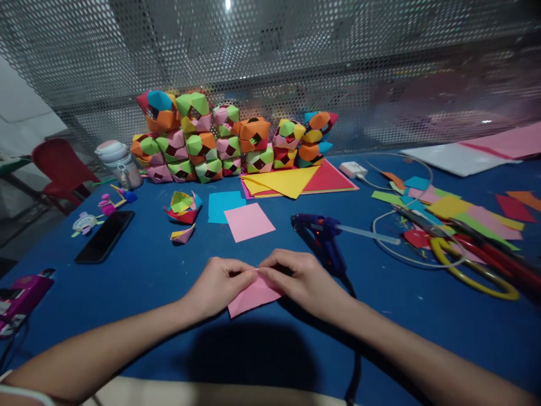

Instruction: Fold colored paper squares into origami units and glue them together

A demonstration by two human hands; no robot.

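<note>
I'm on the head view: both hands are mid-fold at the near side of the blue table (152, 293). Left hand (217, 285) has thumb and fingers pinched on the top edge of a pink paper sheet (252, 300). Right hand (304, 279) pinches the same edge just beside it, thumbs almost meeting. The sheet sits between the hands, its lower corner pointing toward the wearer; can't tell if it touches the table.

Just beyond the hands: a flat pink square (249, 223) lapping over a blue square (220, 207). Left of those, a part-built paper ball (183, 207) with a small folded unit (182, 234) in front of it.

Near the right hand I see a glue gun (324, 234) on its side, translucent glue stick (367, 233) out the back, red light on. Farther right: coloured paper scraps (456, 207) and yellow-handled scissors (477, 277). Black smartphone (105, 237) lies well left. Stacked folded-paper balls (251, 131) line the back against the mesh panel (270, 62).
</note>
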